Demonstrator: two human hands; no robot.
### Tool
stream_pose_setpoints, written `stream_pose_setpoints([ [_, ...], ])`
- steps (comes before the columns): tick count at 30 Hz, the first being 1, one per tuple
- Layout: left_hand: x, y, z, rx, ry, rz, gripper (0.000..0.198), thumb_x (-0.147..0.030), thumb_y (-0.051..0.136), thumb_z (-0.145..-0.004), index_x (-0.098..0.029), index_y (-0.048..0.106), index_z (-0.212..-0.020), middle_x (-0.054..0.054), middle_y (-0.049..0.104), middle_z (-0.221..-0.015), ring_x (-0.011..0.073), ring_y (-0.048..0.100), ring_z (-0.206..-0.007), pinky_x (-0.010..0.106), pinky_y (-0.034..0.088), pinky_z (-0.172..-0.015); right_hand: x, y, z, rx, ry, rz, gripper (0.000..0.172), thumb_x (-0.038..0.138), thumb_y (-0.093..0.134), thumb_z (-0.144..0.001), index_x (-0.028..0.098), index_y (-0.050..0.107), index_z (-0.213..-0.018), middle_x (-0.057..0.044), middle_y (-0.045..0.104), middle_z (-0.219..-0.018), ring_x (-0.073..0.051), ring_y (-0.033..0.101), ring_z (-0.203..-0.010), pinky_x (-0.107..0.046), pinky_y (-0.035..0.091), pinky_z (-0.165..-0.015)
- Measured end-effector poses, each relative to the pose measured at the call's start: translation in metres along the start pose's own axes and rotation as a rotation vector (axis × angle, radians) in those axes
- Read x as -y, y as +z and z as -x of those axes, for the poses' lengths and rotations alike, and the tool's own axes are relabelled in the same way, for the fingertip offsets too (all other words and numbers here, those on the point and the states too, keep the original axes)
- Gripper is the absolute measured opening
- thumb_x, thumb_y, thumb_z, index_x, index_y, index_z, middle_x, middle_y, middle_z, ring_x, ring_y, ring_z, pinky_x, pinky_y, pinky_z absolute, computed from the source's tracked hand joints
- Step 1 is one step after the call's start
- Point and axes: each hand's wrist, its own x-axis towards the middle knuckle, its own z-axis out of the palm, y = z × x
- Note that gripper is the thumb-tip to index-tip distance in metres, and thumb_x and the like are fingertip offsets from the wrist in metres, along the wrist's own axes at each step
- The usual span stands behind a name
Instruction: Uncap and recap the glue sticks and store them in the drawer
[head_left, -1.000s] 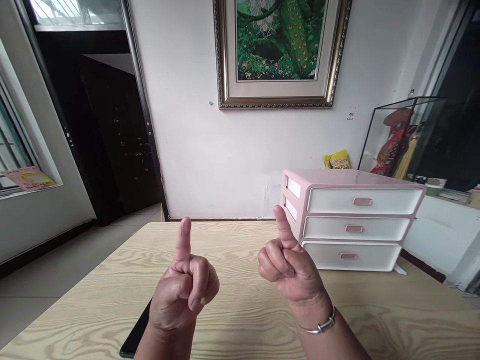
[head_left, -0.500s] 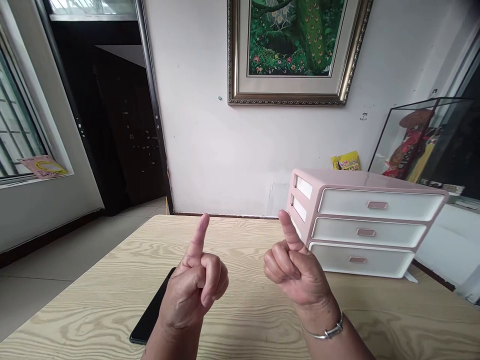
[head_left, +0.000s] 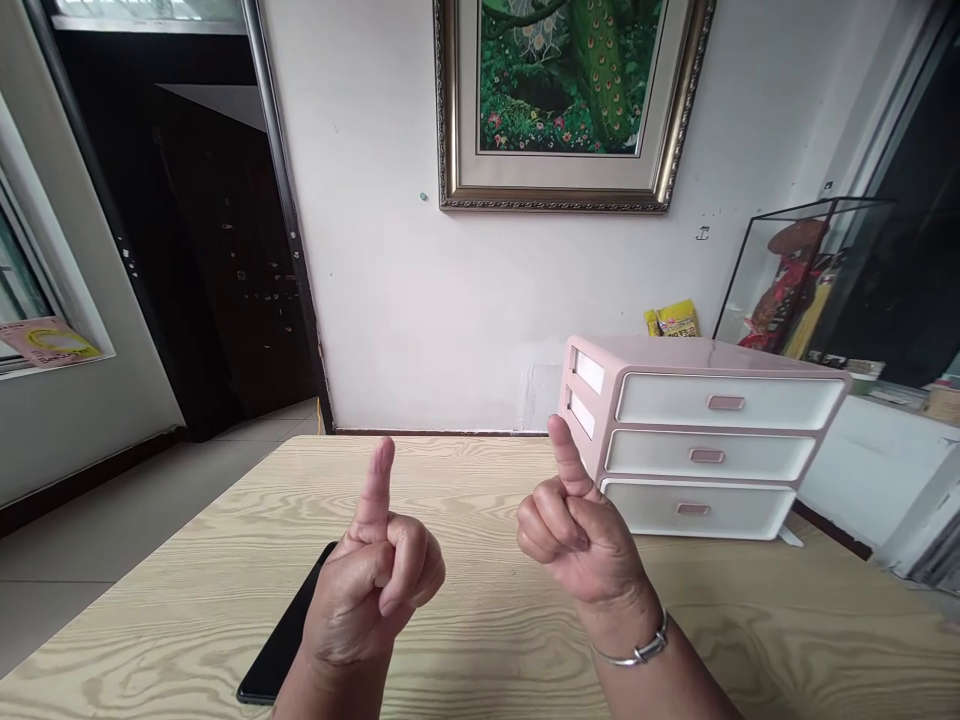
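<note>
My left hand [head_left: 364,575] is raised above the pale wood-grain table [head_left: 480,630], its index finger pointing up and the other fingers folded under the thumb. It holds nothing. Beneath and beside the left wrist lies a black phone-like slab [head_left: 279,640], partly covered by that forearm. My right hand [head_left: 581,535] mirrors this pose, index finger up and the rest curled in, with nothing in it. A silver bracelet [head_left: 637,655] circles the right wrist. Behind the right hand stands a pink drawer unit [head_left: 626,440] with white drawer fronts; fingers and unit overlap in view.
Yellow snack packets [head_left: 677,320] show behind the drawer unit's top. A glass display case [head_left: 757,270] stands at the right. On the wall hangs a framed peacock picture [head_left: 555,198]. At left are a dark doorway [head_left: 225,250] and a pink packet [head_left: 49,343] on the windowsill.
The view has turned slightly right, so the room and table have slid left in it. Both hands keep the same pointing pose and appear a little further left.
</note>
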Motion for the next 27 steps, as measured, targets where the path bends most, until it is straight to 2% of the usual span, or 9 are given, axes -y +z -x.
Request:
stream_pose_setpoints([
  [4, -0.0009, -0.0012, -0.0002, 0.009, -0.021, 0.002, 0.081, -0.005, 0.042, -0.086, -0.044, 0.024, -0.155, -0.010, 0.028, -0.049, 0.0090, 0.014, -0.043, 0.016, 0.022, -0.042, 0.0010, -0.0014, 0.0006, -0.008, 0.013, 0.014, 0.074, 0.019, 0.059, -0.086, 0.051, 0.037, -0.149, 0.011, 0.024, -0.048, -0.010, 0.013, -0.045, -0.019, 0.020, -0.042],
  [11, -0.0012, -0.0013, -0.0005, -0.001, -0.030, -0.009, 0.084, -0.003, 0.040, -0.083, -0.044, 0.026, -0.155, -0.009, 0.028, -0.049, 0.0095, 0.014, -0.043, 0.016, 0.021, -0.042, 0.0047, -0.0010, 0.0016, -0.014, 0.000, 0.040, 0.079, 0.021, 0.057, -0.088, 0.050, 0.024, -0.154, 0.012, 0.023, -0.048, -0.010, 0.012, -0.046, -0.019, 0.020, -0.042],
  [21, -0.0033, -0.0007, -0.0019, -0.034, -0.039, -0.074, 0.078, -0.006, 0.043, -0.087, -0.046, 0.029, -0.153, -0.010, 0.027, -0.049, 0.0098, 0.015, -0.043, 0.017, 0.022, -0.043, 0.0052, -0.0029, -0.0028, 0.013, 0.023, 0.035, 0.078, 0.021, 0.057, -0.086, 0.052, 0.029, -0.152, 0.012, 0.025, -0.048, -0.010, 0.012, -0.045, -0.020, 0.018, -0.043],
  [27, -0.0036, 0.0000, 0.0031, -0.021, -0.043, -0.081, 0.079, -0.010, 0.046, -0.088, -0.045, 0.024, -0.155, -0.009, 0.027, -0.049, 0.0105, 0.018, -0.045, 0.018, 0.025, -0.046, 0.0065, -0.0047, -0.0014, -0.036, 0.024, 0.069, 0.085, 0.020, 0.057, -0.084, 0.049, 0.021, -0.155, 0.013, 0.025, -0.047, -0.010, 0.012, -0.044, -0.020, 0.019, -0.042],
])
